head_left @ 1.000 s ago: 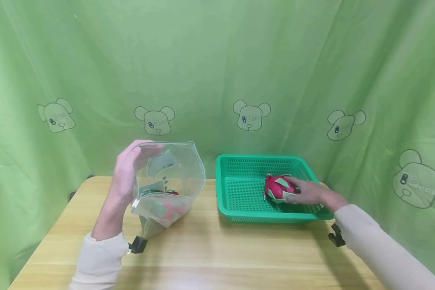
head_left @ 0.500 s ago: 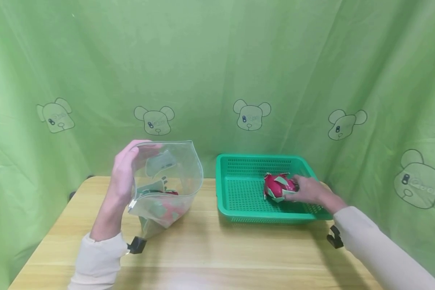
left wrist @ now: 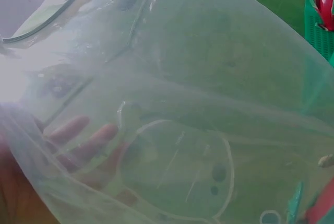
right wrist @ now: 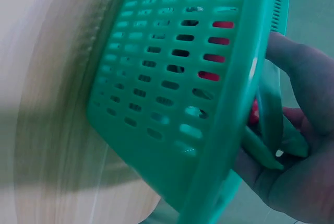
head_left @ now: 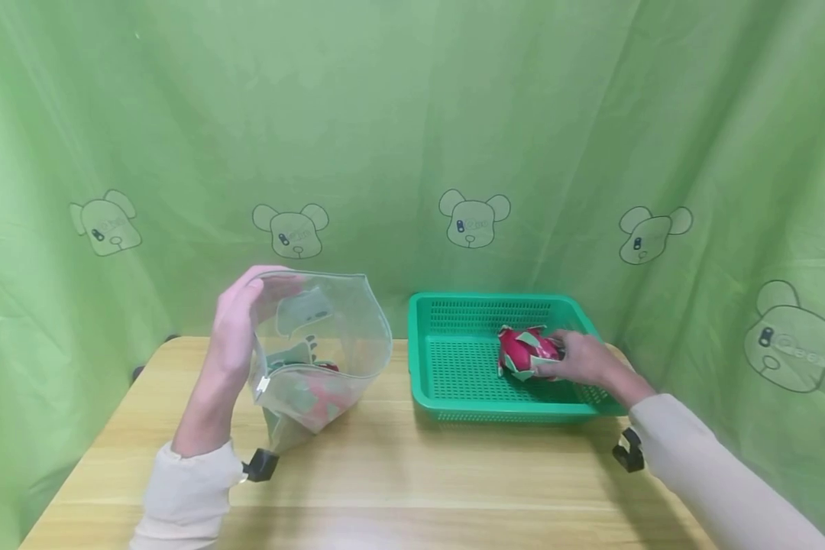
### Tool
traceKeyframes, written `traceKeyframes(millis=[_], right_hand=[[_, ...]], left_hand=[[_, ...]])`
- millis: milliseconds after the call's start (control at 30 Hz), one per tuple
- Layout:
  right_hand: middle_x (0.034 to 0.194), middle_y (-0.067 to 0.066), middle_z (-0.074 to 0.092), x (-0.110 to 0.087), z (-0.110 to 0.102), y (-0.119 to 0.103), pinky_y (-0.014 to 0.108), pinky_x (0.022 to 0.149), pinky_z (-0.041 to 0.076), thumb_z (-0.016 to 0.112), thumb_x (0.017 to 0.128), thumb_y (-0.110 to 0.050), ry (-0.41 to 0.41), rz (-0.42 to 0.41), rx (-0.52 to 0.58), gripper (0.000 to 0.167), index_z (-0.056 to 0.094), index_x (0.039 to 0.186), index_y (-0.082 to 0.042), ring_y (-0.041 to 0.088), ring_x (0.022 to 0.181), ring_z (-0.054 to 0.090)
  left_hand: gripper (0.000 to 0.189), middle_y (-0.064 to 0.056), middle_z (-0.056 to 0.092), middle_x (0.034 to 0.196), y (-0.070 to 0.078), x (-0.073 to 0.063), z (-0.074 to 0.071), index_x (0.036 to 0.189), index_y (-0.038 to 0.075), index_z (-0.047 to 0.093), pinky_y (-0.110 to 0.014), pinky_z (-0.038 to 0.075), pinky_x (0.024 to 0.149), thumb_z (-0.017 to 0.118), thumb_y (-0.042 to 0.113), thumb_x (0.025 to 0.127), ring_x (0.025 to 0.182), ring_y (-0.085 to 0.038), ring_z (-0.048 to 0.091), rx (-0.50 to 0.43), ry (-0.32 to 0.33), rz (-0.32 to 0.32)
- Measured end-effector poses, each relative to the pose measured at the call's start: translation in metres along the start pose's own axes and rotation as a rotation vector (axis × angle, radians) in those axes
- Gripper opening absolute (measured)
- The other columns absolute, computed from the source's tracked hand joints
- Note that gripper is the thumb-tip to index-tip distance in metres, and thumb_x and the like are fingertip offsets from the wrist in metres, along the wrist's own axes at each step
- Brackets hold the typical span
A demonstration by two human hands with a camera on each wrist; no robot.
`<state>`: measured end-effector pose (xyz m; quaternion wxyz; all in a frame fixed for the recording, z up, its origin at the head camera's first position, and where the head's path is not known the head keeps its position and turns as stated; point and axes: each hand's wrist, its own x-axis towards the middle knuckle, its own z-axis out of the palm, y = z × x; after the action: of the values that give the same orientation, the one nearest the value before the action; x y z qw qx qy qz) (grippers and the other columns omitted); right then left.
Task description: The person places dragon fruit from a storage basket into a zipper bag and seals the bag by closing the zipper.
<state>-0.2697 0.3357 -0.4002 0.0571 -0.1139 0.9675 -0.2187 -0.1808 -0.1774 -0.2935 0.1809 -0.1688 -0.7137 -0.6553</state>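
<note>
My left hand (head_left: 237,328) holds a clear zip bag (head_left: 357,328) by its left side, the mouth wide and facing up toward me. Through the plastic in the left wrist view show its fingers (left wrist: 91,140) and a printed animal outline. Something red and green lies low inside the bag, partly blurred by the film. At the right, my right hand (head_left: 580,359) grips a dragon fruit (head_left: 520,351), pink-red with green scales, within the green basket (head_left: 447,412). Thumb and fingers curl round the fruit's scaly right end, close behind the basket's rim in the right wrist view.
A wooden table (head_left: 412,481) carries the bag and the basket, which stand side by side with a narrow gap between. Behind them hangs a green curtain (head_left: 385,137) printed with bear heads. A black wrist mount (head_left: 260,464) juts from the left sleeve.
The right hand's fingers have drawn back from the fruit's top to its right end, and hand and fruit have shifted slightly left. The left hand and bag stay nearly still.
</note>
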Motion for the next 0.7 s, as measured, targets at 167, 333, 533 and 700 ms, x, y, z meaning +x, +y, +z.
traceKeyframes(millis=[167, 333, 533, 700], right_hand=[[0.108, 0.025, 0.066, 0.001, 0.0, 0.0, 0.032, 0.065, 0.056, 0.088, 0.08, -0.034, 0.036, 0.007, 0.025, 0.086, 0.049, 0.137, 0.017, 0.027, 0.086, 0.063], [0.112, 0.025, 0.067, -0.002, -0.003, 0.003, 0.032, 0.063, 0.055, 0.09, 0.077, -0.04, 0.049, 0.01, 0.032, 0.089, 0.052, 0.137, 0.014, 0.025, 0.086, 0.063], [0.117, 0.024, 0.067, -0.007, -0.006, 0.007, 0.032, 0.063, 0.053, 0.088, 0.076, -0.049, 0.06, 0.058, 0.024, 0.093, 0.054, 0.14, 0.008, 0.026, 0.088, 0.062], [0.116, 0.026, 0.066, -0.014, -0.011, 0.006, 0.033, 0.066, 0.054, 0.088, 0.077, -0.048, 0.084, 0.059, 0.08, 0.089, 0.056, 0.138, 0.008, 0.03, 0.092, 0.062]], left_hand=[[0.047, -0.017, 0.068, 0.127, 0.0, -0.001, 0.001, 0.13, -0.002, 0.062, -0.038, 0.045, 0.109, 0.026, 0.024, 0.112, 0.118, -0.03, 0.064, 0.006, -0.007, 0.002], [0.048, -0.018, 0.068, 0.127, 0.001, -0.001, 0.002, 0.13, -0.003, 0.062, -0.039, 0.046, 0.109, 0.026, 0.023, 0.112, 0.118, -0.031, 0.064, 0.013, -0.005, 0.002], [0.048, -0.017, 0.068, 0.127, 0.001, -0.002, 0.003, 0.129, -0.003, 0.062, -0.039, 0.046, 0.109, 0.026, 0.024, 0.112, 0.118, -0.03, 0.064, 0.018, -0.004, 0.003], [0.048, -0.018, 0.068, 0.127, 0.001, -0.002, 0.004, 0.13, -0.003, 0.062, -0.038, 0.046, 0.109, 0.026, 0.023, 0.112, 0.118, -0.031, 0.064, 0.014, -0.005, 0.011]])
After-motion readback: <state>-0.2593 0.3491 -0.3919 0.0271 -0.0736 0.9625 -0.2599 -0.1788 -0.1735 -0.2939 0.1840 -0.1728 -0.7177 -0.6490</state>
